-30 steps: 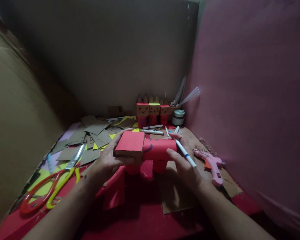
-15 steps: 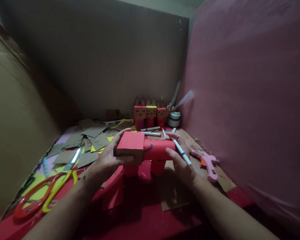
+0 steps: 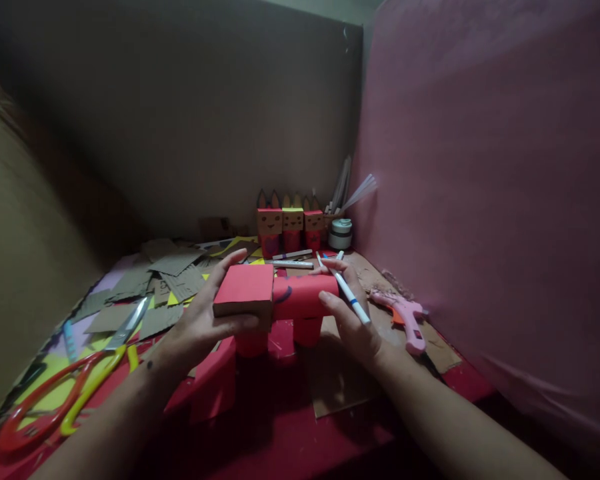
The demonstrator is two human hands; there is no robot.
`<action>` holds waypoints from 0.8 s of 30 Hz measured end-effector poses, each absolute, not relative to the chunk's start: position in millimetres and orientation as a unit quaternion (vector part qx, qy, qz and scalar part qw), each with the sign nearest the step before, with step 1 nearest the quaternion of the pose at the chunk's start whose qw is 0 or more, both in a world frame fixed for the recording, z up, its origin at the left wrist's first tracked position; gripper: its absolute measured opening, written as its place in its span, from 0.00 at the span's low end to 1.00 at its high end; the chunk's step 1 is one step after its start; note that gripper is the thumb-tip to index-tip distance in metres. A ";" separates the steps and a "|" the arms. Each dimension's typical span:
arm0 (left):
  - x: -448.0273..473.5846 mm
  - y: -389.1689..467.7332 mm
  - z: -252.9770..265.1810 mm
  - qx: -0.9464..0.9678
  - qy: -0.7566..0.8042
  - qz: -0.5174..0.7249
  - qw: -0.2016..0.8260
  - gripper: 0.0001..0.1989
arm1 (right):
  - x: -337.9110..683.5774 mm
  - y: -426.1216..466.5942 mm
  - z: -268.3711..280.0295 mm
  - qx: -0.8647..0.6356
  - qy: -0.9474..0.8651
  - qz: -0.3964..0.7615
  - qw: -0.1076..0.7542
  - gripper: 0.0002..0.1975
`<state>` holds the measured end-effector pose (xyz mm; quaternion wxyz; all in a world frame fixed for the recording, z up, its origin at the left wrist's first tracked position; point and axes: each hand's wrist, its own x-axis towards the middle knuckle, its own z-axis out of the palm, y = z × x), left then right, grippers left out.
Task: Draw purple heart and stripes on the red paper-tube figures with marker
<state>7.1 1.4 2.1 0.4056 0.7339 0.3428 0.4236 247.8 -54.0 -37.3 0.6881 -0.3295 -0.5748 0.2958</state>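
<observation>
Red figure (image 3: 304, 297) at frame centre, lying across between the 2 hands. Boxy cardboard head on its left with a red top face, red tube body running right, at least 2 red legs below. Curved dark mark on the tube right beside the head. Can't tell if the legs touch the counter (image 3: 275, 443).

Left hand (image 3: 203, 313): gripping the box head, thumb along the lower front edge, index finger up past the back left corner. Right hand (image 3: 353, 320): gripping the right end of the tube, thumb on its near side, and also carrying a white marker (image 3: 350, 298) with a blue band, slanted down to the right.

Just below the figure: loose cardboard piece (image 3: 337, 385) at lower centre, red paper piece (image 3: 215, 387) left of it. Right of centre: pink glue gun (image 3: 405, 313) on its side, orange trigger. Lower left: scissors (image 3: 100, 379), 1 red handle and 1 yellow, blades pointing up and right. Mid left: heap of cardboard scraps (image 3: 183, 283) over yellow and lilac paper.

Behind the figure: 2 white pens (image 3: 293, 265) lying flat, then 3 eared box-head figures (image 3: 293, 220) upright in a row. Pale green-lidded jar (image 3: 341, 235) just right of them, bundle of clear sticks (image 3: 363, 192) fanning out above it.
</observation>
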 end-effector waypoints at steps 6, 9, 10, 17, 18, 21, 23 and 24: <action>14.3 -12.4 8.5 0.730 0.378 0.441 0.360 0.51 | 248.1 -56.5 -32.6 -0.329 -0.573 0.303 0.687 0.23; 16.5 -14.7 8.7 0.730 0.390 0.431 0.359 0.52 | 248.1 -57.7 -30.9 -0.348 -0.576 0.289 0.681 0.23; 17.8 -15.6 8.9 0.728 0.396 0.430 0.359 0.52 | 248.4 -57.5 -30.2 -0.359 -0.577 0.275 0.680 0.22; 28.2 -35.9 13.7 0.661 0.470 0.433 0.394 0.53 | 252.0 -67.1 -12.0 -0.427 -0.482 0.053 0.763 0.09; 28.6 -39.4 14.2 0.657 0.483 0.431 0.386 0.53 | 251.0 -71.8 -9.2 -0.423 -0.484 0.076 0.762 0.11; 28.8 -47.9 14.4 0.651 0.514 0.444 0.339 0.48 | 244.0 -87.3 -4.5 -0.353 -0.471 0.206 0.782 0.10; 28.5 -51.6 13.0 0.648 0.521 0.446 0.331 0.46 | 238.2 -95.5 -2.7 -0.328 -0.483 0.260 0.769 0.10; 28.0 -52.5 11.6 0.647 0.521 0.444 0.337 0.46 | 235.7 -98.2 -1.5 -0.335 -0.489 0.278 0.756 0.08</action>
